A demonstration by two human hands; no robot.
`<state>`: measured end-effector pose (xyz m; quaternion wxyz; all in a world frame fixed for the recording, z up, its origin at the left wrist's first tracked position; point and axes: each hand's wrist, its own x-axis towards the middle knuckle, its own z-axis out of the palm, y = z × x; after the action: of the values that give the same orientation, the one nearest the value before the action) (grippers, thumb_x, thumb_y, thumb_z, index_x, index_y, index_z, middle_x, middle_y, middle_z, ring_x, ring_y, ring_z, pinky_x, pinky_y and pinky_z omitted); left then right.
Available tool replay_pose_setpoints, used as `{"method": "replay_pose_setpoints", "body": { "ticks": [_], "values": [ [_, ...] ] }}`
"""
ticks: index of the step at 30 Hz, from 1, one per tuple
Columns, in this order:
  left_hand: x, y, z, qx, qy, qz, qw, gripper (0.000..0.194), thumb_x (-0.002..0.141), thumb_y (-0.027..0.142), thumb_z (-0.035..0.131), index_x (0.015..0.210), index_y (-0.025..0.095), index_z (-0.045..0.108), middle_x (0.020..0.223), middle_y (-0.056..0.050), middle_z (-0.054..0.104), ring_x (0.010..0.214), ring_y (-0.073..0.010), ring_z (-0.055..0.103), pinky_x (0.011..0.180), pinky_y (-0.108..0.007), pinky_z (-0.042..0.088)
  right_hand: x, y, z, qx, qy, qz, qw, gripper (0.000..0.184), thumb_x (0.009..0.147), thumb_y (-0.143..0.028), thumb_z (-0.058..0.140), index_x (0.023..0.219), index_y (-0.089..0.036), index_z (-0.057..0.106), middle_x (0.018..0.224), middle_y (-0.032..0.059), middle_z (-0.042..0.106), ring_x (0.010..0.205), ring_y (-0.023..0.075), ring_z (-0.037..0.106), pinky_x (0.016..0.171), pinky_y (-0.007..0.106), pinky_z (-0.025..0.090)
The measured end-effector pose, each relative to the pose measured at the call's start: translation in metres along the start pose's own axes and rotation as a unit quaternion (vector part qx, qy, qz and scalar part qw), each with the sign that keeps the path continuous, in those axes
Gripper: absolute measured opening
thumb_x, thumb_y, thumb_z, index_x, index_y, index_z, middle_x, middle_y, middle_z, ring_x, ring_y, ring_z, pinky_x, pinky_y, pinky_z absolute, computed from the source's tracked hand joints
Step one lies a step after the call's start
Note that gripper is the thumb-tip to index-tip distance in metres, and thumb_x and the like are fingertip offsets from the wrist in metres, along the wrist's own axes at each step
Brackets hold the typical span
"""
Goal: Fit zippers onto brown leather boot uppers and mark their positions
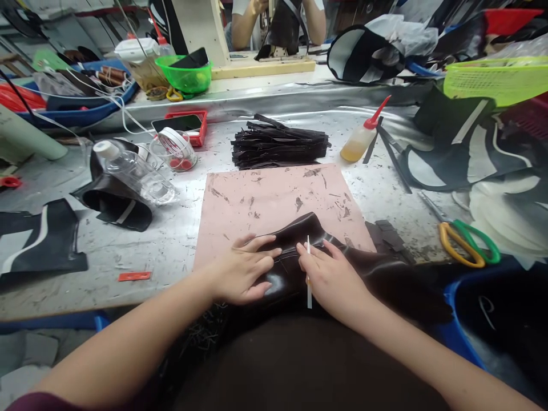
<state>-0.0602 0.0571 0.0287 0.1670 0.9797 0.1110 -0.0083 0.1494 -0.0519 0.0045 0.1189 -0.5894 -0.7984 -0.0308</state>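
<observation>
A glossy dark brown leather piece (306,226) lies over the front of a pink sheet (240,200), and its right part drapes past the table edge. My left hand (244,271) rests on it with fingers spread. Between the fingers of my right hand (331,274) is a thin white stick (309,294) with a narrow tip pointing away from me; I cannot tell its exact kind. That hand also touches the leather, close to a seam line running between both hands. Dark smears mark the pink sheet.
Behind the sheet lies a pile of dark strips (278,145) and a red-tipped bottle of yellow liquid (355,142). Scissors (466,244) lie at right, above a blue bin (456,319). A clear bottle (137,171) and red clip (134,276) are left. Another person sits opposite.
</observation>
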Motion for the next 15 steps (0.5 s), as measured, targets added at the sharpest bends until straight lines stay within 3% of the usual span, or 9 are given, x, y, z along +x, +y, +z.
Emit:
{"method": "replay_pose_setpoints", "body": {
  "ticks": [6,12,15],
  "values": [
    [-0.014,-0.004,0.001,0.003,0.027,-0.011,1.0,0.024,0.083,0.038,0.041,0.089,0.02,0.055,0.128,0.0,0.054,0.126,-0.0251,0.035,0.109,-0.039,0.006,-0.001,0.002,0.0,0.007,-0.008,0.004,1.0,0.036,0.079,-0.002,0.04,0.111,-0.003,0.055,0.098,0.0162,0.069,0.104,0.0229,0.059,0.093,0.045,0.038],
    [0.019,0.004,0.006,0.031,0.009,0.024,0.999,0.033,0.081,0.042,0.042,0.096,0.016,0.056,0.134,-0.007,0.047,0.133,-0.0262,0.025,0.108,-0.042,0.013,0.0,0.001,0.0,-0.001,-0.001,-0.004,1.0,0.034,0.08,-0.003,0.038,0.109,-0.003,0.056,0.104,0.0166,0.067,0.104,0.0231,0.059,0.092,0.045,0.038],
    [0.018,0.006,0.007,0.027,0.012,0.03,0.999,0.031,0.081,0.041,0.042,0.094,0.017,0.056,0.134,-0.007,0.047,0.133,-0.0258,0.027,0.108,-0.042,0.014,0.0,0.001,0.0,-0.005,0.001,0.0,1.0,0.035,0.079,-0.002,0.04,0.11,-0.003,0.056,0.104,0.0166,0.067,0.102,0.0226,0.06,0.093,0.044,0.038]
  ]
}}
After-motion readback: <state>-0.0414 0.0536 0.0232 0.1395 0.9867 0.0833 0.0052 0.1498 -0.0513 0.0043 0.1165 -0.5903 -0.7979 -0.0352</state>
